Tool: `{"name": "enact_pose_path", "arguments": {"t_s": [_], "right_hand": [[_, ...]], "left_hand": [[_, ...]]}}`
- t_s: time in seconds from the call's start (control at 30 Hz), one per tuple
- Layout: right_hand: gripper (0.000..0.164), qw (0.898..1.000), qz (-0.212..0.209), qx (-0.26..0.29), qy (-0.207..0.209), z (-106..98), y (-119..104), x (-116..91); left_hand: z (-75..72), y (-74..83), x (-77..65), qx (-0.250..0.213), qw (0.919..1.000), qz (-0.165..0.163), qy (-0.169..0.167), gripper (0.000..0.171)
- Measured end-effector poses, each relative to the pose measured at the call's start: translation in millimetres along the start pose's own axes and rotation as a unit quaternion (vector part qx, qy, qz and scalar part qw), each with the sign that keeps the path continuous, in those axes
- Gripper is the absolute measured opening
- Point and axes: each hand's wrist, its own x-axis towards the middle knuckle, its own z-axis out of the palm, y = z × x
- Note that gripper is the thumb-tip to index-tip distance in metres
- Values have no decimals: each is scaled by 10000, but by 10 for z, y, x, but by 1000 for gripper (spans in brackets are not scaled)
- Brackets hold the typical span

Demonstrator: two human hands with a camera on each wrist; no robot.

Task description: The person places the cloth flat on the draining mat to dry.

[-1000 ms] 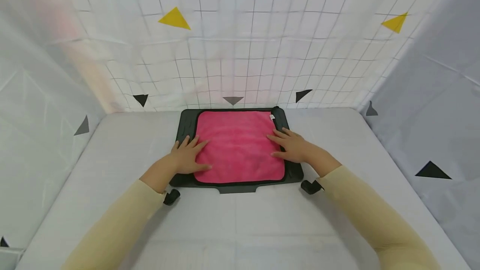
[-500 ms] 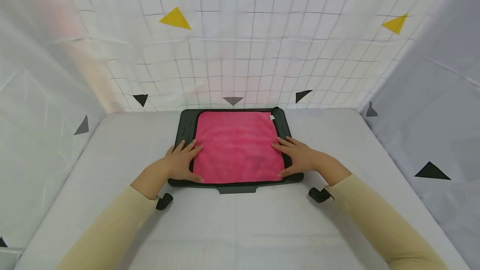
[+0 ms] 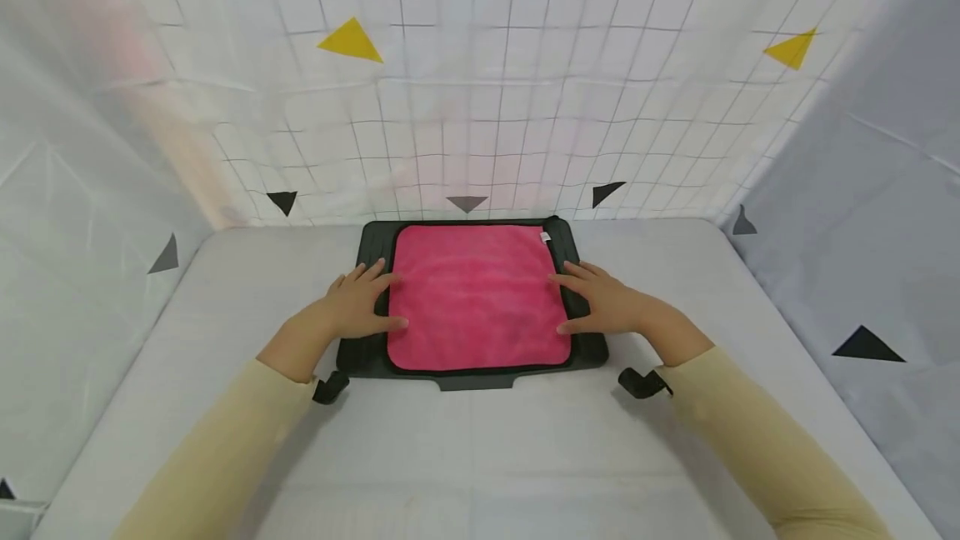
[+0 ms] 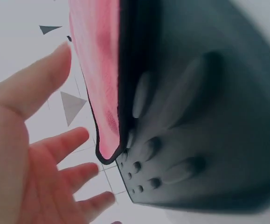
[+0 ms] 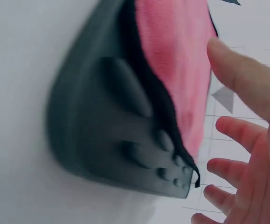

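A pink cloth (image 3: pixel 480 298) with dark edging and a small white tag lies spread flat on a black plastic tray (image 3: pixel 476 381). My left hand (image 3: pixel 351 304) is over the tray's left border, its thumb and index fingertips overlapping the cloth's left edge in the head view. Mirroring it on the right, my right hand (image 3: pixel 606 303) has its fingertips over the cloth's right edge. Both wrist views show spread, relaxed fingers standing apart from the cloth (image 4: pixel 93 51) and gripping nothing. Raised ridges mark the tray's border (image 5: pixel 97 135).
The tray stands on a white-covered table (image 3: pixel 480 457), close to a white grid-lined back sheet (image 3: pixel 465 107) with yellow and dark triangles. White sheets (image 3: pixel 855 215) also hang at both sides. A black wrist-worn device (image 3: pixel 641 383) sits below each hand.
Both hands have drawn outward from over the cloth to its side edges. They came toward me first, then moved slightly forward again. Cloth and tray look unmoved.
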Motion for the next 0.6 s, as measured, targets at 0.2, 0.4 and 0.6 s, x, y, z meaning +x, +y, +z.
{"name": "enact_pose_path", "arguments": {"t_s": [0.2, 0.4, 0.6], "right_hand": [[83, 9991, -103, 244, 325, -127, -47, 68], [73, 9977, -85, 294, 606, -172, -85, 208], [68, 9963, -60, 253, 822, -164, -79, 398]], "left_hand": [[-43, -4, 261, -161, 9983, 90, 550, 76], [-87, 27, 527, 111, 9983, -94, 572, 77], [-132, 27, 692, 362, 9981, -408, 275, 79]]}}
